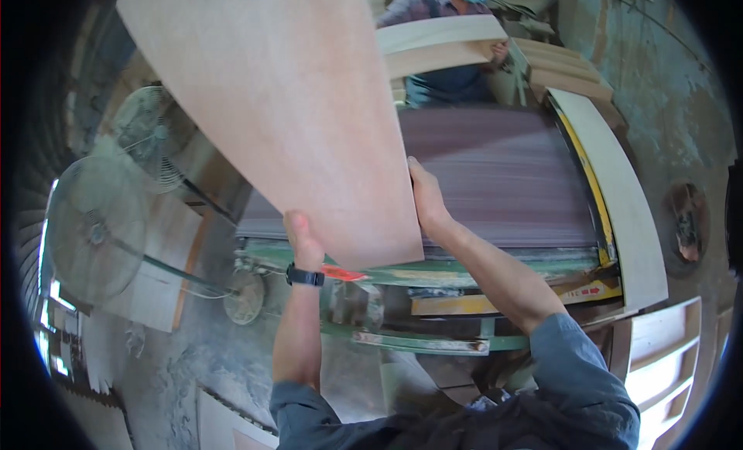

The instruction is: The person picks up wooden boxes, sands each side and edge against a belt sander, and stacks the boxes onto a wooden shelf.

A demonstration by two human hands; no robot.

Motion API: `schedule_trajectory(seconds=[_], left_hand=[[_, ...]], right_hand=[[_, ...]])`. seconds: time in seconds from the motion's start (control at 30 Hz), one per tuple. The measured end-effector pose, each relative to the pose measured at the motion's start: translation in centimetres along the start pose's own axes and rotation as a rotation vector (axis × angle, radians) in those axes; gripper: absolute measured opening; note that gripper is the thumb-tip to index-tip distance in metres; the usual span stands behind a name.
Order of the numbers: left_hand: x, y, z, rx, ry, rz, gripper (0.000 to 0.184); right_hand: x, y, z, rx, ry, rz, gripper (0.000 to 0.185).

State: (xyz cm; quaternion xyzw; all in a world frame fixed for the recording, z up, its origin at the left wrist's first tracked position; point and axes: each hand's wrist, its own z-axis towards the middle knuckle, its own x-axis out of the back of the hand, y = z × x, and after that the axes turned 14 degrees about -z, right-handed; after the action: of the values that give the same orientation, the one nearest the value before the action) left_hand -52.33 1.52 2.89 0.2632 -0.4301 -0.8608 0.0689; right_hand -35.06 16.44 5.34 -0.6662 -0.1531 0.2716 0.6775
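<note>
A large pale wooden panel (294, 125) is raised and tilted in front of me, its near end above the front edge of a wide belt sander. My left hand (303, 241) grips the panel's left edge near its lower corner, thumb on the face and the other fingers hidden behind. On the right edge my right hand (427, 198) holds the same panel, also with fingers out of sight. The sander's dark purple-brown belt (503, 179) looks streaked by motion. A black watch (304, 276) is on my left wrist.
Across the sander a person (445, 86) in a blue mask holds a curved-looking board (441, 44). Two fans (97, 229) stand at the left. A pale board (619, 195) lies along the sander's right side. Stacked wood (561, 67) sits behind, and a wooden frame (658, 357) lower right.
</note>
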Motion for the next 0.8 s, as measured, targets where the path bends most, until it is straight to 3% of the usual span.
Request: schedule_trajectory(seconds=[0.07,0.1,0.2,0.3,0.37,0.47,0.53,0.57,0.63,0.67,0.7,0.73,0.77,0.8], left_hand=[[-2.8,4.2,-2.1,-0.129,0.109,-0.1,0.081],[-4.3,6.1,-3.2,-0.093,0.197,-0.19,0.087],[-7.7,7.6,-4.3,-0.327,0.302,-0.155,0.085],[-10.0,7.3,-5.7,-0.155,0.301,-0.31,0.076],[-9.5,8.4,-5.0,-0.113,0.148,-0.521,0.071],[-8.5,12.6,-3.0,-0.421,0.321,-0.201,0.065],[-7.8,15.5,-1.7,-0.481,0.519,-0.038,0.06],[-7.3,16.4,-0.9,-0.461,0.571,-0.047,0.059],[-1.8,15.5,1.0,-0.478,0.494,0.341,0.06],[-2.4,14.4,1.1,-0.455,0.477,0.315,0.06],[-3.1,13.9,1.2,-0.282,0.408,0.168,0.062],[-3.8,13.3,1.3,-0.104,0.343,0.027,0.065],[-6.6,12.2,0.7,-0.016,0.51,-0.115,0.066],[-7.0,11.4,1.0,0.009,0.501,-0.128,0.066]], right_hand=[[-1.5,-2.0,-3.1,0.123,-0.177,-0.163,0.059],[-1.5,-2.7,-4.6,0.2,-0.152,-0.287,0.059],[-0.1,-6.5,-8.8,0.339,-0.038,-0.469,0.059],[3.1,-10.6,-11.2,0.224,0.051,-0.675,0.06],[6.4,-12.6,-10.7,0.217,0.167,-0.876,0.06],[11.3,-16.2,-11.5,0.129,0.214,-1.1,0.058],[14.4,-17.1,-11.2,0.14,0.243,-1.263,0.057],[15.7,-17.2,-11.2,0.159,0.238,-1.408,0.056],[17.2,-16.9,-11.2,0.146,0.254,-1.479,0.056],[18.4,-16.8,-10.8,0.17,0.258,-1.539,0.056],[21.1,-14.6,-8.9,0.391,0.231,-1.738,0.055],[21.5,-14.7,-9.5,0.349,0.243,-1.753,0.055],[21.0,-15.6,-9.6,0.299,0.211,-1.712,0.054],[20.9,-16.1,-9.5,0.254,0.182,-1.665,0.054]])
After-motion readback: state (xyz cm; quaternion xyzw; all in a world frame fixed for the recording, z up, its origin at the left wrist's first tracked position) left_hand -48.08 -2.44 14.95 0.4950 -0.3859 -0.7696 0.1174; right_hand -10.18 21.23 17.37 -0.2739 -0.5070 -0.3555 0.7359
